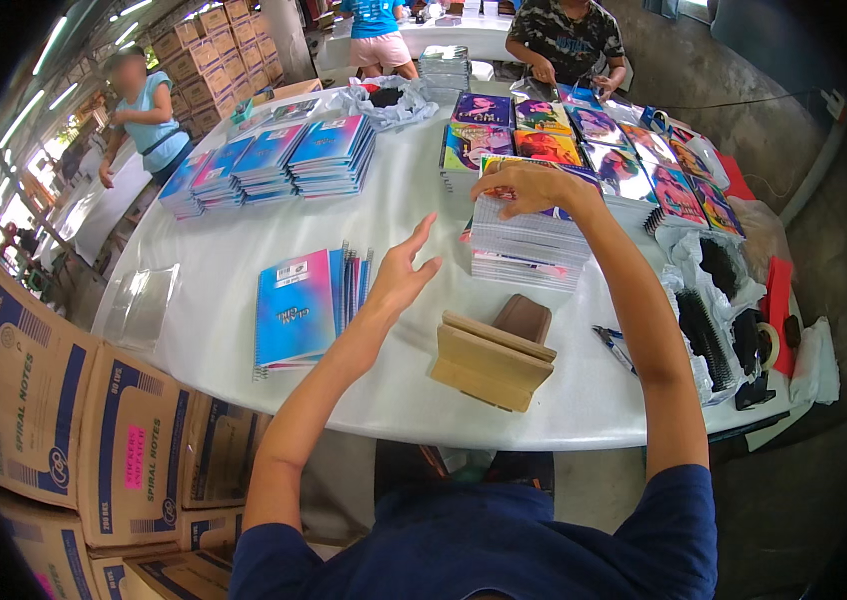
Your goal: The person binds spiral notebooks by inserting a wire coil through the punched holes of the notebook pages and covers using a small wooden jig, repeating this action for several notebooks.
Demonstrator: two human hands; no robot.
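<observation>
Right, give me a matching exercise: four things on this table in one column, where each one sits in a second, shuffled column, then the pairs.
Things
1. right hand
2. left hand
3. wooden stand
4. pen

Places
A. near table edge, in front of the person
B. on top of the tall notebook stack
C. raised and open, beside the blue and pink notebook
D. lying on the table, right of the stand

Pairs: 1-B, 2-C, 3-A, 4-D
</observation>
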